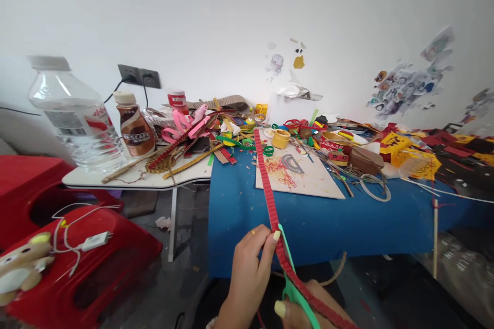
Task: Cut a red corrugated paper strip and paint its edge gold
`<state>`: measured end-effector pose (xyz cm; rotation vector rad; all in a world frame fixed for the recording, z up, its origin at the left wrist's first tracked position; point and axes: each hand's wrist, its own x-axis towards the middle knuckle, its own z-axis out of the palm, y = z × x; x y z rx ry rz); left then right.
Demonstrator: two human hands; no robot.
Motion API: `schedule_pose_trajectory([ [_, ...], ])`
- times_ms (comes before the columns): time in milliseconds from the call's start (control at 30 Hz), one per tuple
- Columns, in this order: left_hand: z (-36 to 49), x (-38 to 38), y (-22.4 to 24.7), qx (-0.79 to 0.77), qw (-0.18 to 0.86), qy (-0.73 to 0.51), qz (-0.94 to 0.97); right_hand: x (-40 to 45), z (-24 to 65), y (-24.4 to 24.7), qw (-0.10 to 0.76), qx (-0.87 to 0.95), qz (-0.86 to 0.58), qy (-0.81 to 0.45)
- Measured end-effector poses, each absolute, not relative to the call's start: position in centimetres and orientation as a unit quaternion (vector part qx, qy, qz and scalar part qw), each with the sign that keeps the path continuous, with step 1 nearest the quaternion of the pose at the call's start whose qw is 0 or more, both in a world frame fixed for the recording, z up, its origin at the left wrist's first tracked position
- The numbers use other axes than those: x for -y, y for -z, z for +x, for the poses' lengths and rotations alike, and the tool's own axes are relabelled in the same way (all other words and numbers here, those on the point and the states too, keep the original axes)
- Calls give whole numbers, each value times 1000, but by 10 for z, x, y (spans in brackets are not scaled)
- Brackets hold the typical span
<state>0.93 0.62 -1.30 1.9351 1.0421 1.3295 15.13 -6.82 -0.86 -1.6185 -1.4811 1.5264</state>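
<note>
A long red corrugated strip [266, 179] runs from near the yellow jar down to the lower right edge of the view. My left hand [252, 262] pinches it between thumb and fingers, just beyond the table's front edge. Green scissors [295, 295] lie along the strip, their blade tip right beside my left thumb. My right hand [299, 313] is closed on the scissors' handle, partly hidden by the strip and cut off by the bottom of the view.
On the blue table [239, 215] sit a paint-stained board [316, 182], a yellow jar [281, 138] and heaped craft scraps. A water bottle [77, 118] and a brown bottle [135, 131] stand on the white table at left. Red stools [96, 267] are lower left.
</note>
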Motion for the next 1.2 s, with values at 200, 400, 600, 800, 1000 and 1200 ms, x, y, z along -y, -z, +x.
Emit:
schedule_pose_trajectory([
  [200, 14, -5, 6, -414, 294, -503, 700, 59, 143, 2, 207, 578, -602, -511],
  [400, 15, 0, -1, -429, 313, -510, 677, 60, 133, 2, 202, 566, -625, -498],
  [600, 17, 2, -2, -429, 315, -527, 663, 62, 132, 9, 216, 589, -604, -491],
  [800, 15, 4, -2, -426, 312, -529, 665, 65, 132, 12, 224, 596, -598, -486],
  [1000, 13, 5, -2, -421, 320, -519, 672, 65, 132, 6, 228, 584, -589, -510],
  [1200, 6, -2, -3, -434, 315, -531, 656, 68, 126, -10, 232, 543, -598, -543],
])
